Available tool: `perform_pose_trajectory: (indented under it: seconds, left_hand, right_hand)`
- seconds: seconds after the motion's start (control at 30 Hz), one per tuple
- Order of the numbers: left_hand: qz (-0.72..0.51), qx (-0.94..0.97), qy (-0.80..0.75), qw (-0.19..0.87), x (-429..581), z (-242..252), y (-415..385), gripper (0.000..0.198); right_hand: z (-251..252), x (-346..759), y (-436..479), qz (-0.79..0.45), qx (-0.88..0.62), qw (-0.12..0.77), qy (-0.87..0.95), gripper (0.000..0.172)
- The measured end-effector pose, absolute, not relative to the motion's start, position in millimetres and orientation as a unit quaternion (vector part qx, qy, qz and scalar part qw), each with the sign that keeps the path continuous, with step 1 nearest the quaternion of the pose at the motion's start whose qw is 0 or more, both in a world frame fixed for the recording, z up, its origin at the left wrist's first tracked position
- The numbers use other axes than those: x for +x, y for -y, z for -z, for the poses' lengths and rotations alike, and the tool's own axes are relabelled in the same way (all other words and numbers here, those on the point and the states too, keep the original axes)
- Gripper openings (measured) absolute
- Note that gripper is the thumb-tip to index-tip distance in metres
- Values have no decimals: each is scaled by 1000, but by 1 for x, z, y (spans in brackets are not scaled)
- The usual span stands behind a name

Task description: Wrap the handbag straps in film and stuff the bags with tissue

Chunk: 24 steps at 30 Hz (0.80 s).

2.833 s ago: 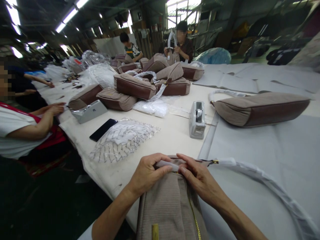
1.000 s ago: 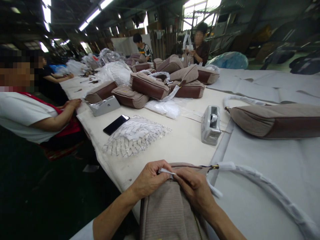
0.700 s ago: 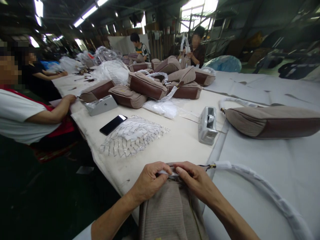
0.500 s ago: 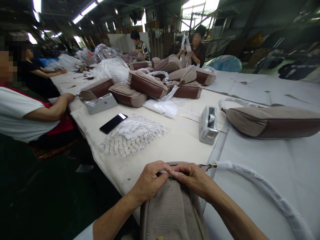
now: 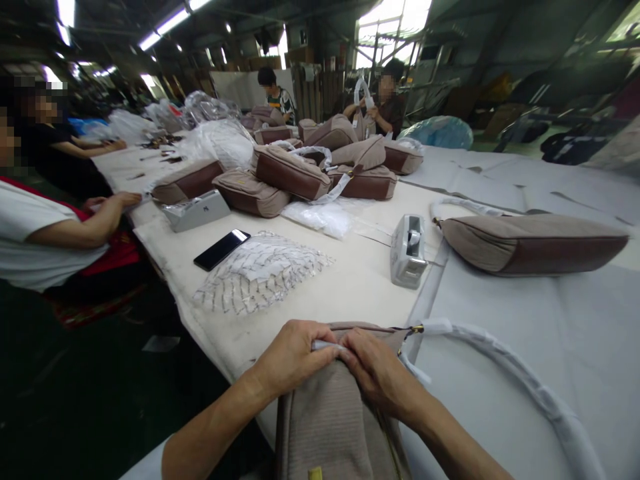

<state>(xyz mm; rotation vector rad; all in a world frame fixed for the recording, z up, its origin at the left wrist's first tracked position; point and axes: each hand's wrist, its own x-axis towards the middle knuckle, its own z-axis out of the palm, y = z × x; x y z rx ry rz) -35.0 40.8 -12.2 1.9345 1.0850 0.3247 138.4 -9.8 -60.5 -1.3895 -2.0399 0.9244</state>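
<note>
Ribbed taupe bag (image 5: 327, 427), long and soft-sided, sits bottom centre of frame. Left hand (image 5: 290, 357) grip clamped on a thin white strip (image 5: 324, 345) at the bag's top; right hand (image 5: 377, 367) grip pinched together on the strip's other end. White-wrapped tubular handle (image 5: 525, 363) arcs lower right over worktop (image 5: 360, 293). Boxy grey tape dispenser (image 5: 407, 257) right of centre.

Single head-worn view, forward and down across the table (image 5: 355, 283).
It looks from above the wearer's left hand (image 5: 290, 360), right hand (image 5: 380, 373) and bag (image 5: 327, 413), all close below the lens; the table's left edge runs away from beside them, and the window (image 5: 393, 33) lies well beyond the far edge.
</note>
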Motion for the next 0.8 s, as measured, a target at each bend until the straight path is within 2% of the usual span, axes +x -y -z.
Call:
perform_pose_trajectory:
  seconds: [0.2,0.33,0.43,0.5,0.53,0.63,0.8]
  left_hand:
    - [-97,812,-475,326,-34,9,-25,14]
    - [-113,804,-482,330,-33,20,-18,15]
    - [-154,791,-492,330,-34,28,-16,19]
    - [-179,779,-504,327,-35,32,-16,21]
    - [-184,775,-506,330,-34,34,-17,21]
    - [-196,765,-508,344,-32,38,-18,20]
    - [-253,741,-523,337,-26,44,-18,23]
  right_hand:
    - [50,139,12,-303,-482,261,780,20]
    - [46,149,9,-331,-450,281,781,19]
    - [43,187,-8,-377,-551,385,637,24]
    - [42,224,-28,-340,-672,475,455,24]
    - [41,244,-40,-317,-705,493,399,23]
    - [44,291,-78,-314,-752,482,322,18]
    - [56,313,-125,-409,-786,402,231,16]
